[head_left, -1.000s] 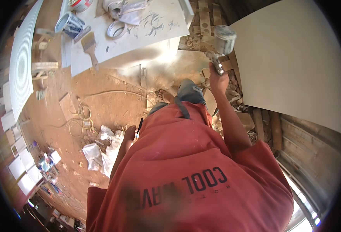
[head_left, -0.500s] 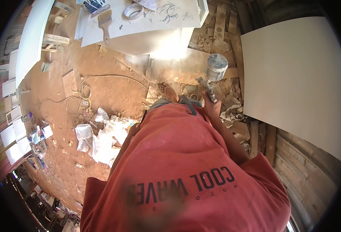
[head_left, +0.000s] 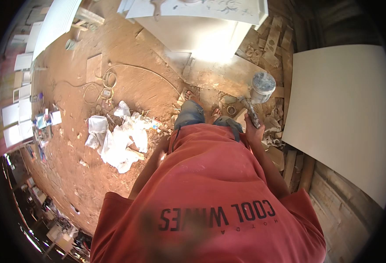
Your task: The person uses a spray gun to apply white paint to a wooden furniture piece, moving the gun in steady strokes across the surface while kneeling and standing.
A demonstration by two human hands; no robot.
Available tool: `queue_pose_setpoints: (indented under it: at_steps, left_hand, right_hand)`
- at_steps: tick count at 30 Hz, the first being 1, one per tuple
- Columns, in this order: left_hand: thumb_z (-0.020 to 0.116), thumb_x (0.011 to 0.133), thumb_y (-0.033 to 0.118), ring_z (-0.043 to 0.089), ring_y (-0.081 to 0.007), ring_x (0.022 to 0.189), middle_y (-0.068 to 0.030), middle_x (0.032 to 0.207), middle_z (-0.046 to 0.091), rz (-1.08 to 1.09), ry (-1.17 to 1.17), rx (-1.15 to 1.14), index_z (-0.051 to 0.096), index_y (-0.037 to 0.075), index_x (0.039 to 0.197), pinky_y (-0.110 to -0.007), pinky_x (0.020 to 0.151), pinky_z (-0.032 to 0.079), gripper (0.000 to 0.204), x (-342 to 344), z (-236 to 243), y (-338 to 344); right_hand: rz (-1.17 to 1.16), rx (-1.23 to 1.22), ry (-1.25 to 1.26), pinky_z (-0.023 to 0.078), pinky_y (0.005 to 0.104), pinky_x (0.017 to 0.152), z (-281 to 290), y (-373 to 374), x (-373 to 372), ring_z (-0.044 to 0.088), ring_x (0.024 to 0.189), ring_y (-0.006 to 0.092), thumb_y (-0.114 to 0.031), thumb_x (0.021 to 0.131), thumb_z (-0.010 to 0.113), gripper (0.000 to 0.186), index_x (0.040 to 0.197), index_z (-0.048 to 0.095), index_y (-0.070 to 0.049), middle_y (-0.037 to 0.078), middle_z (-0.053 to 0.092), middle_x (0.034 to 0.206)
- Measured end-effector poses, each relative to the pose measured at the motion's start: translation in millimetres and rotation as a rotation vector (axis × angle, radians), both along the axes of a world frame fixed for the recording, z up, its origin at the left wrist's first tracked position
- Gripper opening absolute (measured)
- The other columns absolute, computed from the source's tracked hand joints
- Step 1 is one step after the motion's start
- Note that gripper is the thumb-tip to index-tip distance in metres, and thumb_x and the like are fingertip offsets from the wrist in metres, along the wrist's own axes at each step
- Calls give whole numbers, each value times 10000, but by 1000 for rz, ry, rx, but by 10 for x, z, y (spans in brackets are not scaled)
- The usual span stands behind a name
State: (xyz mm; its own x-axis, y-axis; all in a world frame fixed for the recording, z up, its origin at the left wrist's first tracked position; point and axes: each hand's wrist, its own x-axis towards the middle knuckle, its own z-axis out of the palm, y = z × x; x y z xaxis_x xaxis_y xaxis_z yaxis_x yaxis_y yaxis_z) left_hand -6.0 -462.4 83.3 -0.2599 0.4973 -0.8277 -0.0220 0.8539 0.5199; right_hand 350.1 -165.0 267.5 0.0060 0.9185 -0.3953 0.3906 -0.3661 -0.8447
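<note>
My right hand [head_left: 254, 129] is closed around a long, narrow, grey hand tool [head_left: 251, 112] caked with paint. Its exact kind is not clear. The tool's far end points up toward a white plastic bucket [head_left: 259, 95] with a grey-smeared top, standing on the ground just beyond it. At my left side, my left hand [head_left: 163, 146] hangs low against the red shirt [head_left: 210, 175]. Its fingers are mostly hidden by the shirt, and nothing held shows there.
A white table [head_left: 193, 33] with a paintbrush [head_left: 157, 6] stands ahead. White plastic bags [head_left: 120, 144] litter the dirt floor at left, near a coiled hose [head_left: 109, 81]. A large pale panel [head_left: 342, 114] leans at right, with scrap wood [head_left: 272, 37] beside it.
My view has shifted, so the table slides up and partly out of the picture and both feet now show. My right hand still grips the grey tool near the bucket.
</note>
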Motion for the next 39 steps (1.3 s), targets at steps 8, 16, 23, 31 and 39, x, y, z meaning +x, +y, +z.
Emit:
queue_pose_setpoints:
  at_steps: [8, 16, 23, 31, 39]
  left_hand:
    - [506, 944, 421, 650, -340, 1053, -216, 1120, 684, -316, 134, -132, 676, 32, 1154, -417, 894, 492, 473, -283, 749, 179]
    - [492, 943, 403, 636, -346, 1087, -213, 1157, 673, -832, 100, -374, 673, 27, 1163, -421, 907, 487, 472, -1764, 689, 104]
    - [394, 936, 183, 636, -363, 1081, -220, 1133, 677, -1316, 201, -82, 646, 6, 1190, -448, 954, 474, 399, -3457, 536, 416]
    - [462, 998, 380, 627, -344, 1102, -245, 1190, 641, -1309, 134, -256, 562, -28, 1284, -404, 973, 462, 508, -3513, 304, 963]
    - [578, 958, 370, 260, -429, 1426, -295, 1520, 281, -1157, 487, 127, 238, -63, 1488, -450, 1176, 206, 764, -3167, -1548, 1417]
  right_hand:
    - [20, 31, 73, 473, 274, 729, -72, -310, -241, 579, 785, 100, -282, 907, 728, 326, 1008, 677, 24, 35, 673, 843]
    - [-139, 112, 146, 487, 274, 708, -294, -634, -1130, 595, 752, 96, -360, 879, 754, 385, 978, 690, 8, 18, 687, 811]
    - [-346, 125, 117, 489, 298, 668, -949, -912, -1872, 588, 709, 108, -364, 859, 760, 401, 970, 695, 16, 38, 679, 763]
    - [-429, -37, 237, 501, 310, 724, -1796, -1278, -2397, 627, 776, 137, -319, 844, 786, 414, 1065, 704, 22, 81, 711, 828]
    - [-435, 9, 357, 495, 299, 699, -4243, -647, -2341, 626, 770, 128, -325, 836, 792, 382, 1034, 726, -6, 66, 706, 811]
